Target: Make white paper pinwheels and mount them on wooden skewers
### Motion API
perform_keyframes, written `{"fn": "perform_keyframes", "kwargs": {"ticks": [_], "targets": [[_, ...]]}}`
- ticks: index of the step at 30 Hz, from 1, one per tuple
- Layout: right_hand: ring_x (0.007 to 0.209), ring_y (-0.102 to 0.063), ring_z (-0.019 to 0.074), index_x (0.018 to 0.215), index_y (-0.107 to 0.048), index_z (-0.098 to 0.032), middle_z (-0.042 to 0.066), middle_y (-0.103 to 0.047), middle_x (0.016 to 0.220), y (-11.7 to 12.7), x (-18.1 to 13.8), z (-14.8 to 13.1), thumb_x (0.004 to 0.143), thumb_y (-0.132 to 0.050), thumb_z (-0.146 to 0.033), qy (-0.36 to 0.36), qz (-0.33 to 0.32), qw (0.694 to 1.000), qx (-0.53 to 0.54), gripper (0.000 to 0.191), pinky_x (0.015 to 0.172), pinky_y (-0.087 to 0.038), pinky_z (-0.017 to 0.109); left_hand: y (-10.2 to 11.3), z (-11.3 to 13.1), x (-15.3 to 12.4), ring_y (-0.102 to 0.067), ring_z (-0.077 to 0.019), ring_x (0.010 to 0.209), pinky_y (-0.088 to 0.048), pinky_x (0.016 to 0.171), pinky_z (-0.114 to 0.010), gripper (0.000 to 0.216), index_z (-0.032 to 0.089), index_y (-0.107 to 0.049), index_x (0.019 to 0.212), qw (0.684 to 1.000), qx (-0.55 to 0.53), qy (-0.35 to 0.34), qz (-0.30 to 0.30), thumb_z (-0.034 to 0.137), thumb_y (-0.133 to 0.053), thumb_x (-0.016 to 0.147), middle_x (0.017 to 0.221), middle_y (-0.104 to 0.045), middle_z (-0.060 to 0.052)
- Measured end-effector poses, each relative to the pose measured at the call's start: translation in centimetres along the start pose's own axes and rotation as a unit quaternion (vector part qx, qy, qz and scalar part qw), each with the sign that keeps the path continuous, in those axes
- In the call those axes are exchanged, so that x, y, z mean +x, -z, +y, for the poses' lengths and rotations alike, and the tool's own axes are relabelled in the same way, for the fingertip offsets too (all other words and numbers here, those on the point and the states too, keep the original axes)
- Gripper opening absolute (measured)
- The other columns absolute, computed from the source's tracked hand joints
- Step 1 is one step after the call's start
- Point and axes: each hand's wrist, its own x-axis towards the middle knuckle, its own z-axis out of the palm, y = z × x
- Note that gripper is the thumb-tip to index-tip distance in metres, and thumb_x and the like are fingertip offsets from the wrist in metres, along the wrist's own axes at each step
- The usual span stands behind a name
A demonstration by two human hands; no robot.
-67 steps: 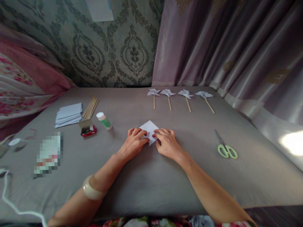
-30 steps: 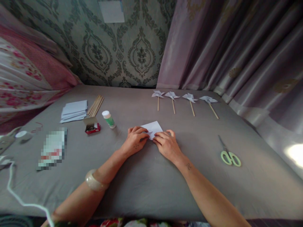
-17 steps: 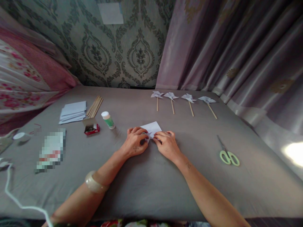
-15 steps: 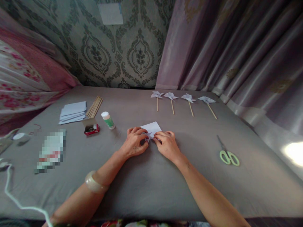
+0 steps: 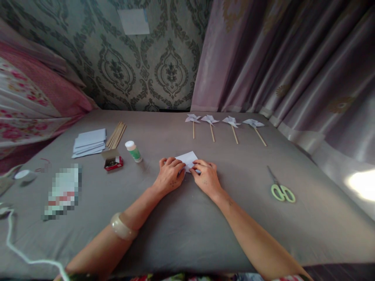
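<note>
A sheet of white paper (image 5: 188, 157) lies on the grey cloth in front of me, its near part covered by my fingers. My left hand (image 5: 170, 173) grips its left side, fingers curled and thumb bent inward. From the other side, my right hand (image 5: 205, 175) pinches the paper near its right edge. Both thumbs come close together at the near edge, where a small bent or folded part shows between the fingers. Exactly how the paper is folded there is hidden.
Four-bladed paper pinwheels (image 5: 210, 120) on sticks lie at the back right; green-handled scissors (image 5: 282, 192) rest at the right. To the left are a glue bottle (image 5: 133, 151), an open red box (image 5: 113, 162), wooden sticks (image 5: 116, 135), stacked paper (image 5: 89, 142) and a white cord (image 5: 25, 255).
My fingers have shifted slightly on the paper, and less of the folded part shows between them. The whole view has tilted a little, moving the background downward.
</note>
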Motion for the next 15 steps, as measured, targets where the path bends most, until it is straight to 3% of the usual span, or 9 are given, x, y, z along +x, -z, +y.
{"fn": "perform_keyframes", "kwargs": {"ticks": [9,15], "targets": [[0.1,-0.061,0.0207,0.072,-0.069,-0.021,0.005,-0.068,0.108,-0.1,0.3,-0.1,0.083,-0.062,-0.021,-0.028,0.017,0.999,-0.021,0.012,0.093,-0.029,0.04,0.4,0.3,1.4,-0.053,-0.025,0.091,-0.031,0.086,-0.047,0.024,0.018,-0.069,0.076,0.997,0.043,-0.04,-0.05,0.021,-0.048,0.088,0.083,-0.068,-0.009],[0.1,-0.06,0.0211,0.075,-0.07,-0.02,0.006,-0.067,0.108,-0.3,0.4,-0.1,0.083,-0.062,-0.022,-0.035,0.02,0.998,-0.044,0.012,0.091,-0.03,0.04,-0.1,0.6,1.8,-0.053,-0.026,0.093,-0.032,0.087,-0.046,0.022,0.017,-0.066,0.073,0.998,0.046,-0.032,-0.038,0.02,-0.049,0.087,0.082,-0.068,-0.009]]}}
